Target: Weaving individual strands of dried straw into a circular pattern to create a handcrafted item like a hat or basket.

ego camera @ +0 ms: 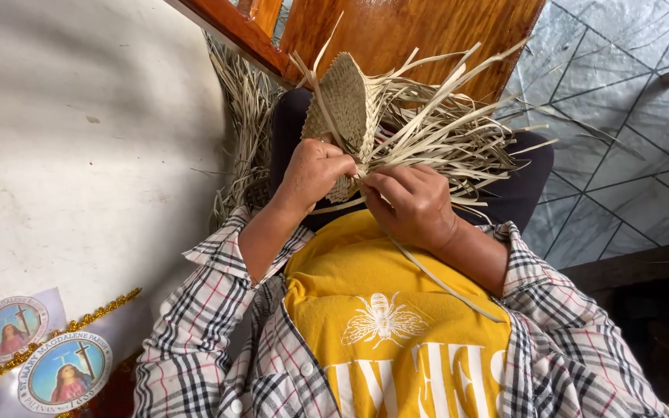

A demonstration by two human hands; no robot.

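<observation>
- Nearest the camera is the person's own front: a yellow cotton shirt with a pale insect print (385, 325) under an open checked shirt in white, black and red (195, 340), its sleeves pushed back from the forearms.
- One long loose pale strip of dried leaf (443, 282) trails down from the hands across the yellow shirt, not yet worked in.
- The left hand (313, 172) is clenched around the lower edge of the flat woven panel of dried palm-leaf strips (344, 104), thumb and fingers pinching it where the weave stops.
- The right hand (412, 203) is closed too, its fingertips nipping a few strips just beside the left hand's, at the working edge of the weave.
- The woven panel stands tilted up over the lap, held between both hands. It is a small, tightly plaited piece, so I judge the work to be at an early or middle stage.
- To the right of the panel a thick fan of unwoven straw-coloured strips (447, 128) spreads out over the dark-clothed lap (520, 186); by the look of it, far more is loose than plaited, so most of the weaving remains.
- Beyond the lap, another bundle of dry leaf strips (245, 116) lies against the pale wall (79, 116).
- Farthest off are a varnished brown wooden chair (396, 31) and a grey tiled floor with diamond lines (621, 139).
</observation>
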